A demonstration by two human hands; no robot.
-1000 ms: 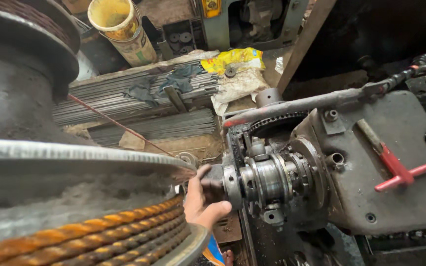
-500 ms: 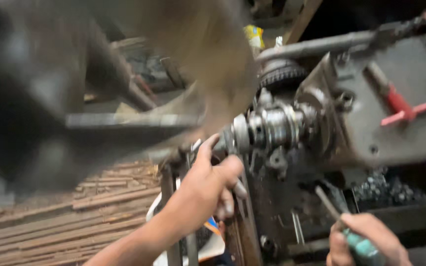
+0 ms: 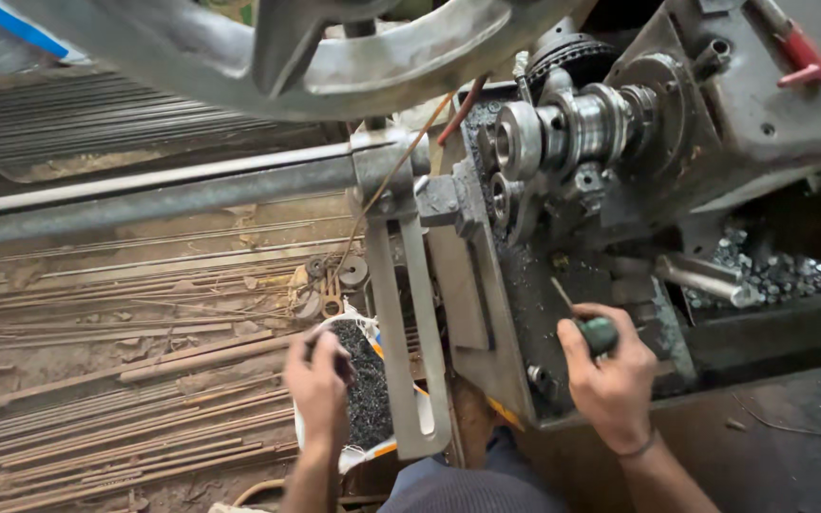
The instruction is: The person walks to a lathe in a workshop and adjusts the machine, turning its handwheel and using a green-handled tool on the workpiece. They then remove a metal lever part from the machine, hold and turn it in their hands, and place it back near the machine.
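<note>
Against machine: screwdriver (image 3: 582,313) tip up-left

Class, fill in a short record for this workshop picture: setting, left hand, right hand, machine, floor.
Setting: metal workshop, seen from above
Left hand: closed, at the rim of a white container of dark metal bits
Right hand: grips a green-handled screwdriver, tip against the dark machine plate
Machine: grey body with a shiny spindle and a red lever
Floor: long rusty rods
</note>
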